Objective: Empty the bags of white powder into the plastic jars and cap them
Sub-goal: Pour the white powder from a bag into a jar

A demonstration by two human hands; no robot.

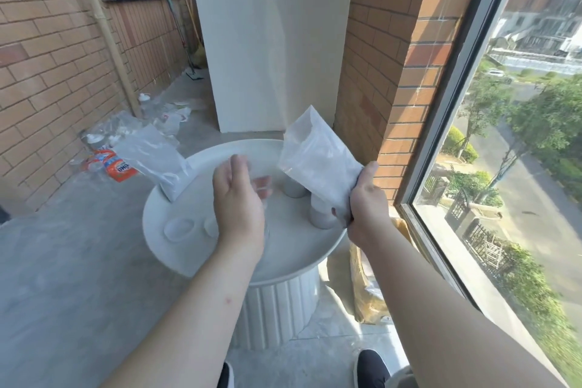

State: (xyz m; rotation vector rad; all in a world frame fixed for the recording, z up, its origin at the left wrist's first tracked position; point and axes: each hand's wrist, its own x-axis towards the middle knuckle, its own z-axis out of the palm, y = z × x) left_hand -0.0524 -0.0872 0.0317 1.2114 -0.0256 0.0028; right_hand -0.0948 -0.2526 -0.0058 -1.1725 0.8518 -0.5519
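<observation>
A round white table [293, 258] with a raised rim stands in front of me. My right hand [367, 201] grips the lower end of a clear bag of white powder [315, 157], which points up and away over the table. My left hand [239, 198] is curled around a clear plastic jar [263, 190], blurred and mostly hidden behind the hand. Two jars filled with white stand on the table, one at the back [294, 190] and one [319, 216] right under the held bag. Two white lids [178, 228] [210, 225] lie at the left. A second bag [154, 161] leans over the left rim.
Plastic litter, bottles and an orange packet [121, 168] lie on the concrete floor by the left brick wall. A brown bag [367, 290] sits between the table and the large window on the right. A white panel [271, 50] stands behind the table.
</observation>
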